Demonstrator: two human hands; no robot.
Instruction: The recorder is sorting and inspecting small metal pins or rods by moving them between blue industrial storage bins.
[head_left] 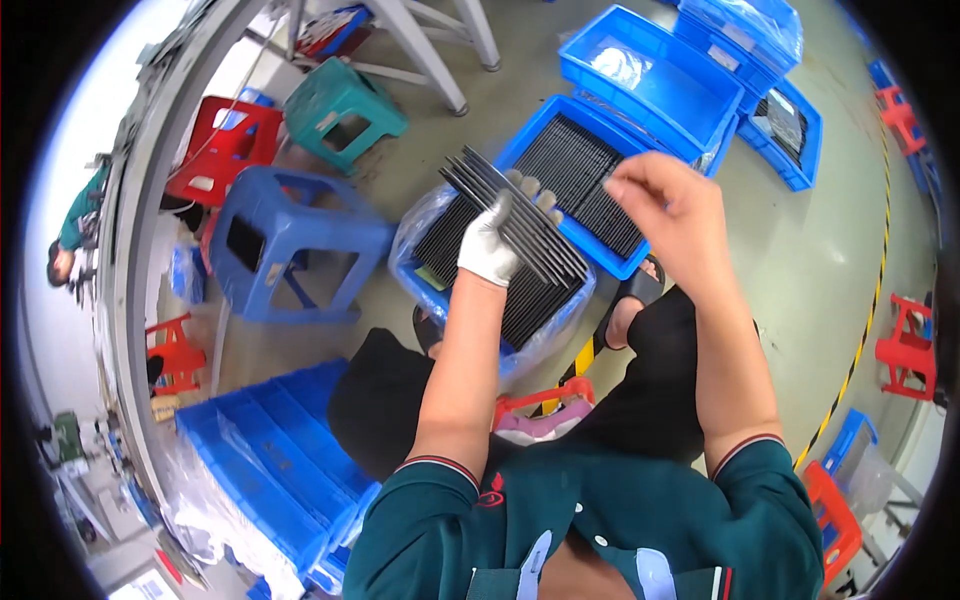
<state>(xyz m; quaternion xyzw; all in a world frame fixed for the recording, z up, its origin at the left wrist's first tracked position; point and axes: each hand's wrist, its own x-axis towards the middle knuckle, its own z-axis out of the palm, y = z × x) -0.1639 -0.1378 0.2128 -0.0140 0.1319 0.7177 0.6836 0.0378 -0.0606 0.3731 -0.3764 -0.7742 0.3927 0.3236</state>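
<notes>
Several thin black plates (pixel 553 252) fill my gloved left hand's (pixel 488 250) fingers; my bare right hand's (pixel 682 208) fingers pinch nearly together, seemingly empty. Below the left fingers, a plastic-lined bin (pixel 404 270) and, beyond, a blue bin (pixel 622 267) look mostly filled; I judge this handful unplaced.

There's the left hand (pixel 490 250), white-gloved and clenched, thumb (pixel 500 208) along the near side, fingertips (pixel 547 200) beyond! Below that grip, the left forearm (pixel 462 360) slants upward; to its right, well apart, the right hand (pixel 672 205) hovers bare, fingers bent inward, right forearm (pixel 735 350) beneath.
</notes>
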